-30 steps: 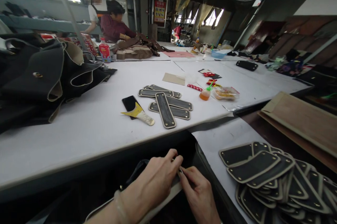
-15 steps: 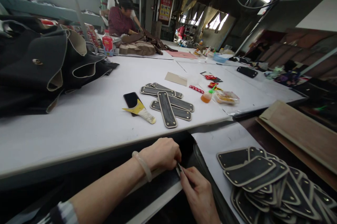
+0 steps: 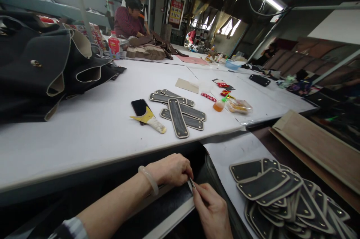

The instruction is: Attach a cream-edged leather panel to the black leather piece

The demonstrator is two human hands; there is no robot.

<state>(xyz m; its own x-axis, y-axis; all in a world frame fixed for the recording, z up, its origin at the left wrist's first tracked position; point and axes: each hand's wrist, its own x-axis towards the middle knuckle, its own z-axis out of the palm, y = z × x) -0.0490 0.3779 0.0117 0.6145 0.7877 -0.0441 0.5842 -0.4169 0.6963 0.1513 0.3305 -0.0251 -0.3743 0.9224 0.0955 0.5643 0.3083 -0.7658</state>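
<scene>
- Bare hands, the person's own: two; left hand (image 3: 174, 170), right hand (image 3: 213, 211)
- Bracelet (image 3: 149, 180), pale: one
- Pale-edged dark piece (image 3: 171, 219), at the fingers: one
- Pale-edged black strips (image 3: 178, 118), on the white tabletop (image 3: 92, 145): at least five; overlap obscures the total
- Pale-edged black panels (image 3: 264, 184), piled at right: more than ten; exact count hidden
- Black oblong piece (image 3: 259, 80), far right: one
- Smartphone (image 3: 138, 106): one
- Yellow-headed tool (image 3: 146, 116), pale handle: one
- Squeeze bottle (image 3: 218, 106), orange contents, green nozzle: one
- Red-labelled bottle (image 3: 114, 46): one
- Red packets (image 3: 208, 97): three
- Beige card (image 3: 186, 85): one
- Pink sheet (image 3: 192, 60): one
- Blue basin (image 3: 233, 65): one
- Wall poster (image 3: 176, 11), framed: one
- Co-workers (image 3: 126, 21) at the table's far left: two
</scene>
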